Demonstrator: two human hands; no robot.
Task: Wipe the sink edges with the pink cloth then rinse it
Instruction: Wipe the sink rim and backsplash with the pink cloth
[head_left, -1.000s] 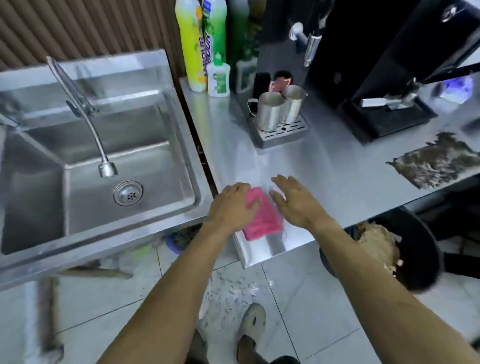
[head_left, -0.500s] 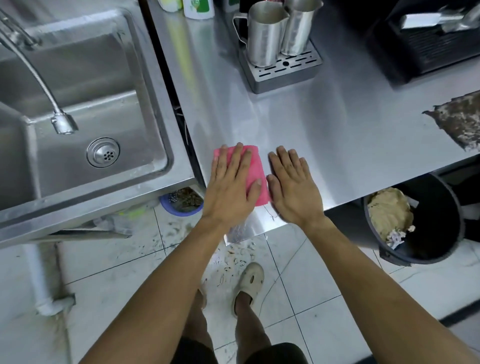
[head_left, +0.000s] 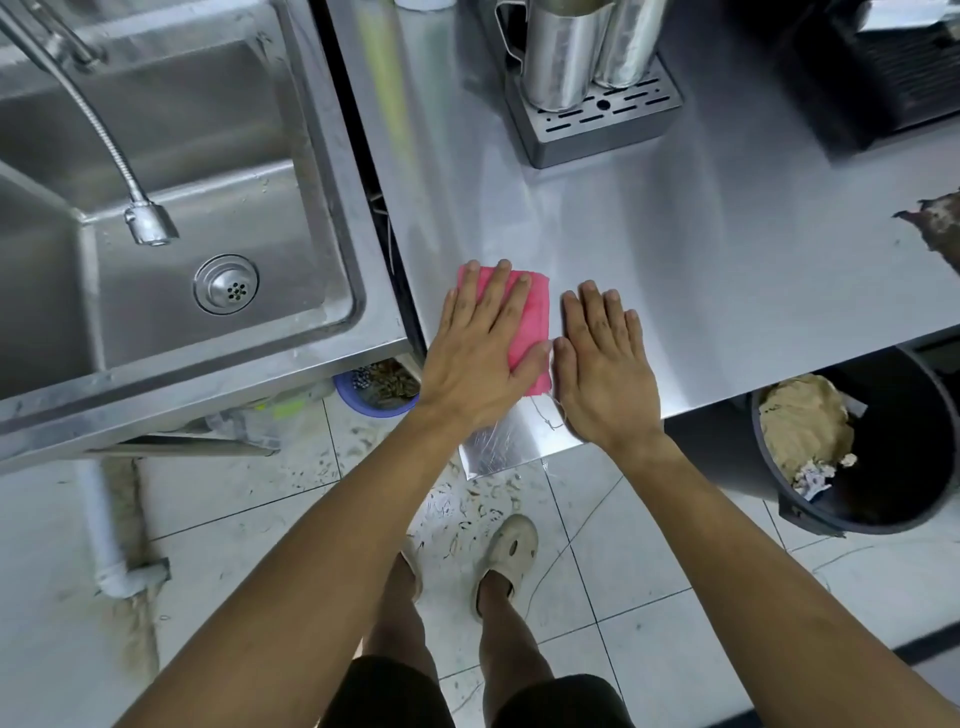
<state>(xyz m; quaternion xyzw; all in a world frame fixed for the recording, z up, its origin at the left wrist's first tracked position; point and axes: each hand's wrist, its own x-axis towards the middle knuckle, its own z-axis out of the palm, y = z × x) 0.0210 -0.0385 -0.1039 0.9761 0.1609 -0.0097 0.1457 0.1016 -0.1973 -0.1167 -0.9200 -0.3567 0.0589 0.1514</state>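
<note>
We saw the left hand (head_left: 480, 345) lying flat, fingers spread, pressing on the cloth (head_left: 535, 322), not gripping it. The cloth lay on the counter (head_left: 701, 249) near its front corner, just beside the sink (head_left: 332, 208). The right hand (head_left: 602, 358) rested flat and empty beside the cloth.

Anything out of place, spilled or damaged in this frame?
Yes. The pink cloth lies flat under the left hand on the steel counter, not on the sink edges. A ragged brown patch mars the counter's right side, and small debris litters the floor by the feet.
</note>
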